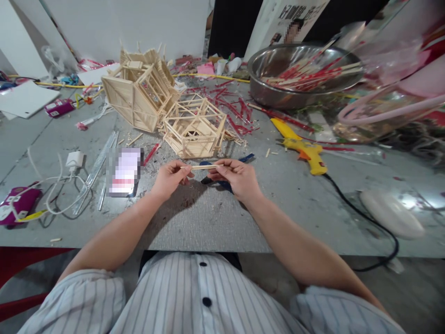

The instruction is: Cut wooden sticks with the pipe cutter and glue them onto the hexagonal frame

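Chinese-lettered banner (274,30) stands behind hands (239,177) pinching thin wood (204,167).

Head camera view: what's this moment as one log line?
left hand pinches thin pale wood | right hand pinches its other end | small wooden frame just beyond | yellow glue gun lies to the right

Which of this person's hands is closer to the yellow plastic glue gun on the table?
Right. The right hand is apart from the yellow plastic glue gun, to its left; the left hand is farther left, beyond the right hand.
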Demonstrator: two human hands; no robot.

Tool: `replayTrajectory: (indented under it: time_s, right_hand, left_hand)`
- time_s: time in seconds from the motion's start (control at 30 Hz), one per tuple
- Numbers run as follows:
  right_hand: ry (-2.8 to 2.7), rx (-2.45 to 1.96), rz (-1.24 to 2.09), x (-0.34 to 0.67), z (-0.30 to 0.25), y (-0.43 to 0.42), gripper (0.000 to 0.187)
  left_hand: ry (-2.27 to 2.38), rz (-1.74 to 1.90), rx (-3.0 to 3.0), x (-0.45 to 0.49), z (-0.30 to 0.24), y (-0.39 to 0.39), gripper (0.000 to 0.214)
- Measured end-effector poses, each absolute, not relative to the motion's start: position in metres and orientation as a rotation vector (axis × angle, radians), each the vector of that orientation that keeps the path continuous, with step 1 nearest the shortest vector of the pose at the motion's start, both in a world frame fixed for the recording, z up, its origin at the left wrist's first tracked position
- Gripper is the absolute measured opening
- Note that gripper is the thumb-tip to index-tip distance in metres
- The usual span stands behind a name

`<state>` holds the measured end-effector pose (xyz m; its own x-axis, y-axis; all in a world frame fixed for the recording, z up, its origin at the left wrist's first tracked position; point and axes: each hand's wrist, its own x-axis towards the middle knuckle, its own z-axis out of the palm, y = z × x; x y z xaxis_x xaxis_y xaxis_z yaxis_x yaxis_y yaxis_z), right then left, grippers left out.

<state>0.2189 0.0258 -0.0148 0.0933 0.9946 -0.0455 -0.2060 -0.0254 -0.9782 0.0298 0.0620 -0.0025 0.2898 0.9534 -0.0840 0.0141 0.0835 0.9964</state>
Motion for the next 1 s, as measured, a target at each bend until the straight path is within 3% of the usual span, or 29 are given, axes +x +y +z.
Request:
replayTrajectory:
  time_s: [0.13,0.23,0.43,0.7,1.0]
  right_hand:
    - [-1.07,-1.147,1.264,0.219,-0.015,0.024,0.032]
    - [-1.209,-1.189,1.271,0.218,-0.016,0.022,0.027]
    - [-1.409,-1.189,1.227,0.218,-0.017,0.019,0.019]
    - [-1.21,-1.113,1.374,0.214,-0.013,0.02,0.032]
    - [-1.155,-1.103,1.312,0.215,-0.01,0.02,0.027]
  left_hand:
    - [1.061,0.734,1.785,0.025,-0.001,0.065,0.019]
    - [1.027,0.494,2.112,0.023,0.001,0.064,0.029]
    - [0.899,0.216,2.085,0.023,0.003,0.06,0.036]
    - [0.908,0.3,2.029,0.028,0.003,0.054,0.036]
    - [1.079,0.423,2.259,0.028,0.027,0.046,0.038]
